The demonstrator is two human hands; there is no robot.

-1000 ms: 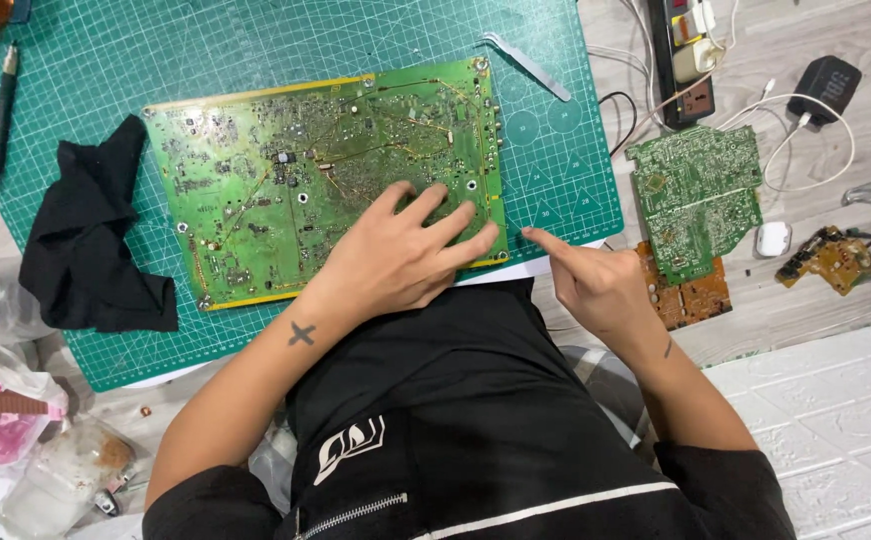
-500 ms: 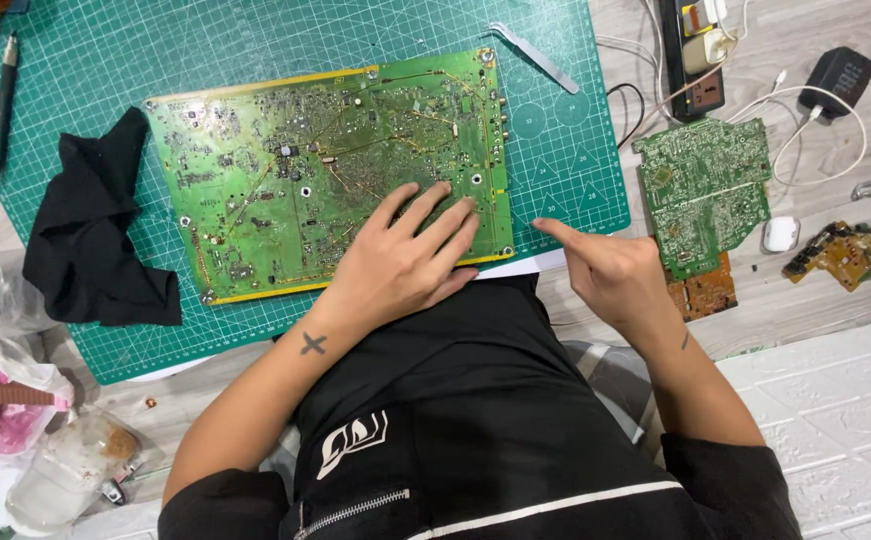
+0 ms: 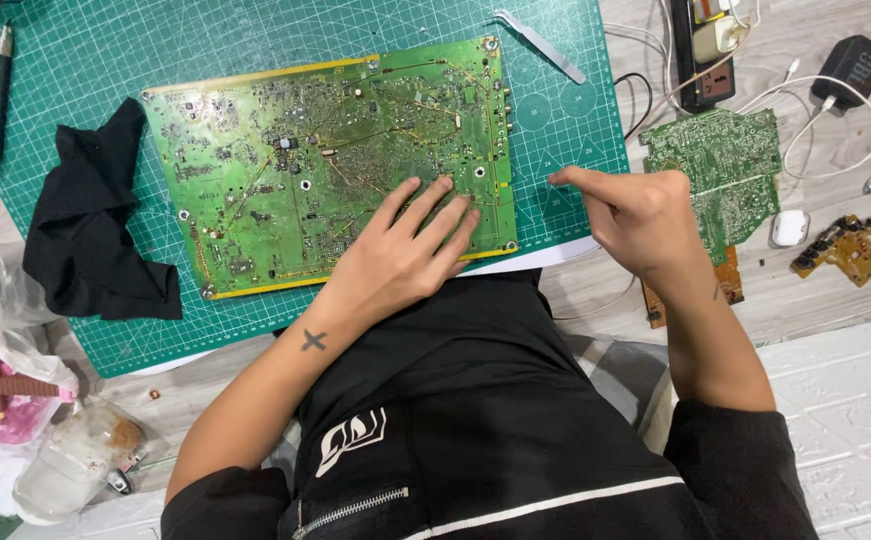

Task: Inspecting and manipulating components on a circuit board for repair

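Large green circuit board (image 3: 326, 170) lies long-axis left-right under flat open left hand (image 3: 406, 255), empty; right hand (image 3: 636, 215), loosely curled and empty, points from its right.

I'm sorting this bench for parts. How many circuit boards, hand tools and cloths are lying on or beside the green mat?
Circuit boards: 4 - large green board under the left hand, smaller green board by the right hand, brown board beneath it, small yellow board.
Hand tools: 2 - tweezers, pen knife.
Cloths: 1 - black cloth.
Total: 7
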